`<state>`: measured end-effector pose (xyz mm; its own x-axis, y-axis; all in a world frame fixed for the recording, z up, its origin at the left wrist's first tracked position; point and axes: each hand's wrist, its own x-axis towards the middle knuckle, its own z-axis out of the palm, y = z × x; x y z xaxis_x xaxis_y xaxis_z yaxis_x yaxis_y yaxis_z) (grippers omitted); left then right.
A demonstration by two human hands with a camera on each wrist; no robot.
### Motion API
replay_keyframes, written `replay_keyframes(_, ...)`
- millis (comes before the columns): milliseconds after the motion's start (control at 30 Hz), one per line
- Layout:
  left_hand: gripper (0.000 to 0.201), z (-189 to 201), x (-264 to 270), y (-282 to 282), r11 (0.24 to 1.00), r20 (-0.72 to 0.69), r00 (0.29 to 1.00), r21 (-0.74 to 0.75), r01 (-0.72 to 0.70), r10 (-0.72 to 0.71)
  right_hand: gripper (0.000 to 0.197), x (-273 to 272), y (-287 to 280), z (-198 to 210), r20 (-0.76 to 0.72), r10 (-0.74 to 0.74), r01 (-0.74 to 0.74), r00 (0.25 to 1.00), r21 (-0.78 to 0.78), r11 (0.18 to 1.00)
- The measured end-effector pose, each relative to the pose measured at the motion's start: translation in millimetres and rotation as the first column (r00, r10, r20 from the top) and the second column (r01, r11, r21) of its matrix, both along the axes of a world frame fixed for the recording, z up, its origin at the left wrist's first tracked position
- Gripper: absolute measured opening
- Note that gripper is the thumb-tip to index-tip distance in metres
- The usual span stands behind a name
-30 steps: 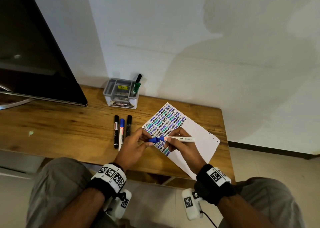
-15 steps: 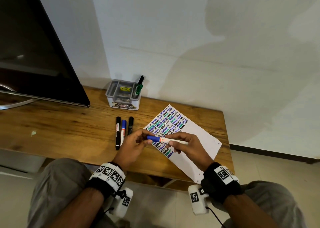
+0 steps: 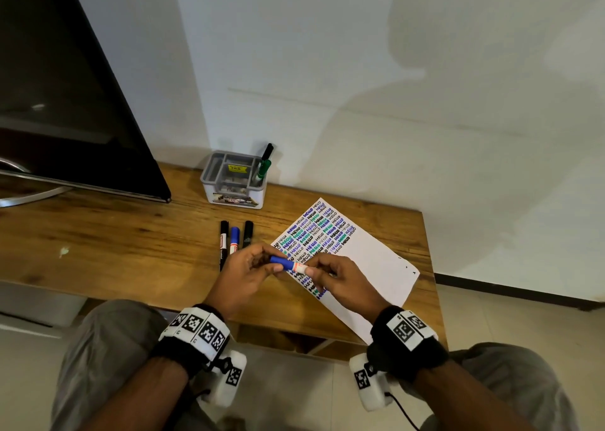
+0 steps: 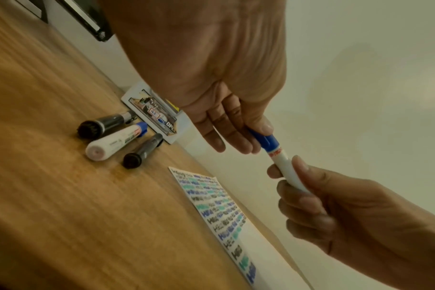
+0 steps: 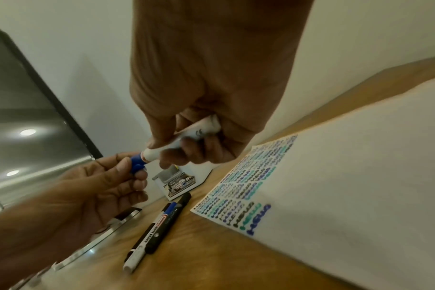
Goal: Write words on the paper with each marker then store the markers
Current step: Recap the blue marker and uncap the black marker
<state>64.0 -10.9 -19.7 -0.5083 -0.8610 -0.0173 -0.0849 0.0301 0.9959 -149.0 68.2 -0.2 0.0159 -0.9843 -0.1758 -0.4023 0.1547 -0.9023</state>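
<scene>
Hiding most of the white barrel in its curled fingers, the right hand point(image 3: 340, 278) grips the blue marker point(image 3: 288, 263); the left hand point(image 3: 248, 273) pinches its blue cap. Its barrel print is too blurred to read. It hangs over the paper point(image 3: 370, 267), rows reading "HELLO", long axis roughly 10 to 4 o'clock, cap at 10. One lying marker point(image 5: 152, 231) seems to read "WHITE BOARD".

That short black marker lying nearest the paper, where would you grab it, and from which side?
Probably from straight above, pinching the middle of the black marker's barrel across its width. It lies flat on the table, so only the top and sides are free. The blue-capped marker lies close on its left, so one fingertip must slip into that narrow gap; the side toward the paper is freer.
</scene>
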Motion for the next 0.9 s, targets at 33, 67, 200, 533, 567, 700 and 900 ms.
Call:
replay_keyframes(33,0.023,2,1,-2,1.000,-0.013,1.000,0.001,-0.006,0.006,0.009,0,-4,3,-0.008,0.032,-0.032,0.999,0.011,0.999)
replay_keyframes(67,0.024,3,1,-2,1.000,-0.027,1.000,0.008,-0.015,0.016,0.010,-1,-8,6,-0.036,0.064,-0.063,0.997,0.010,0.998)
replay_keyframes(200,0.028,14,1,-2,0.996,0.013,0.996,-0.011,-0.094,0.094,0.022,-6,-38,19,-0.310,0.163,-0.178,0.937,-0.020,0.984)
replay_keyframes(533,0.014,0,30,-21,0.921,0.501,0.830,-0.388,-0.039,0.246,0.008,-2,-123,65,-0.059,-0.134,0.122,0.989,-0.172,0.977)
replay_keyframes(567,0.014,0,31,-22,0.912,0.510,0.821,-0.410,-0.030,0.256,0.010,1,-132,68,-0.026,-0.154,0.147,0.988,-0.184,0.972)
replay_keyframes(700,0.012,-2,34,-24,0.902,0.534,0.789,-0.428,-0.059,0.305,0.015,17,-162,71,0.000,-0.188,0.184,0.982,-0.213,0.960)
replay_keyframes(900,0.012,-9,36,-27,0.902,0.601,0.711,-0.418,-0.108,0.364,0.007,31,-186,51,-0.111,-0.165,0.146,0.980,-0.163,0.976)
